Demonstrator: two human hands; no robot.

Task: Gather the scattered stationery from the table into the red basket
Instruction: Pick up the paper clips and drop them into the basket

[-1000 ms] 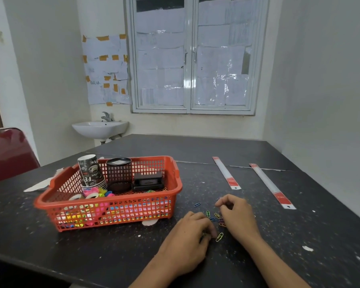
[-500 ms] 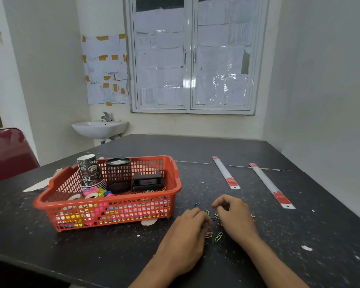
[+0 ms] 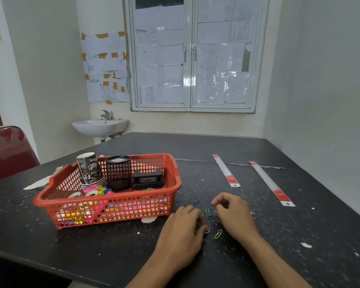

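Just right of the red basket on the worktop, the left hand curls fingers down onto loose paper clips, and the right hand curls over them further right. Whether either grip holds any clips, I cannot tell. Raking them into one heap before lifting probably beats single pinches. Rulers wait farthest right.

Coloured paper clips are lying flat in a loose scatter. The red basket, partly filled, is sitting upright at their nine o'clock. A short ruler and a long ruler, white with red ends, are lying flat, apart, toward one o'clock.
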